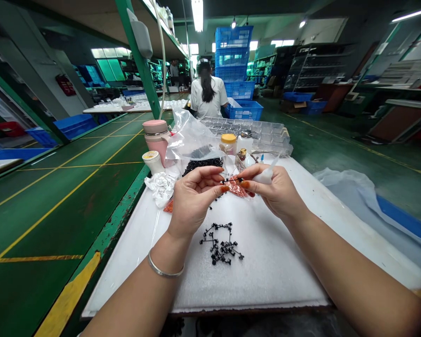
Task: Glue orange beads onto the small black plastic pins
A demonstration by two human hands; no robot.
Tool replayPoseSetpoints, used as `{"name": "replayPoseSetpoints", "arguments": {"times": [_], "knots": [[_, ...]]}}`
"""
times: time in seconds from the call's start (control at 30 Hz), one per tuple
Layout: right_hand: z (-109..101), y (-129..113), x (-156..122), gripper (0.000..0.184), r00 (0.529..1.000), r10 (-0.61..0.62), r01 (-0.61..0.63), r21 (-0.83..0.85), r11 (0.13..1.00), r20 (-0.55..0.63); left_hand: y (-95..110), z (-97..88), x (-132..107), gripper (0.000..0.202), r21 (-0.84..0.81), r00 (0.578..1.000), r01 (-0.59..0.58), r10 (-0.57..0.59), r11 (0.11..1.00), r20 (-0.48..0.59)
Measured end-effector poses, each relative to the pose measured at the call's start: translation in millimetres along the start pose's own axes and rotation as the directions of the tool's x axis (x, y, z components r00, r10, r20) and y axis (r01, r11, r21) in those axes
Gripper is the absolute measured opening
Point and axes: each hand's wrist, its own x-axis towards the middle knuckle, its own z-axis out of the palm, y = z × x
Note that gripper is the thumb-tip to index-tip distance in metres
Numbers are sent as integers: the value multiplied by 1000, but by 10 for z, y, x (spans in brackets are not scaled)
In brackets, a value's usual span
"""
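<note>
My left hand (pixel 195 194), with a bracelet on the wrist, pinches one end of a small black axle-like part (pixel 233 180) between thumb and fingers. The other end sits at the fingertips of my right hand (pixel 280 189). A whitish squeeze bottle (pixel 264 177) with a thin tip is also tucked in my right hand, its tip pointing up and away. Both hands are closed, raised above the white tabletop (pixel 266 262). Below them lies a loose cluster of similar black parts (pixel 224 248). Behind the fingers, a plastic bag of small orange-red pieces (pixel 235 187) is partly hidden.
Further back are a heap of black parts (pixel 201 164), a pink flask (pixel 156 140), a yellow-lidded jar (pixel 228 142), crumpled tissue (pixel 161 189) and a clear compartment tray (pixel 273 133). A green conveyor (pixel 73 187) runs along the left. Ahead sits a person (pixel 208 96) beside stacked blue crates (pixel 233 61).
</note>
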Motion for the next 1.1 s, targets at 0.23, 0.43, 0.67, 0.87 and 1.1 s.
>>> {"name": "replayPoseSetpoints", "arguments": {"times": [0.23, 0.43, 0.67, 0.87, 1.1], "knots": [[-2, 21, -2, 21, 1000, -9, 9, -10, 1000, 18, 5, 8, -5, 32, -15, 1000, 5, -5, 1000, -19], [-9, 28, 6, 19, 999, -11, 11, -6, 1000, 35, 12, 13, -11, 32, 18, 1000, -9, 9, 1000, -28], [-18, 18, 1, 19, 999, -7, 7, -2, 1000, 32, 12, 13, -6, 31, 19, 999, -10, 11, 1000, -36], [-14, 20, -2, 21, 1000, -8, 8, -19, 1000, 21, -8, -1, -2, 32, -12, 999, -44, 44, 999, -26], [-3, 21, 3, 22, 1000, -5, 5, -14, 1000, 16, -17, -3, -4, 33, -22, 998, -56, 56, 998, -16]]}}
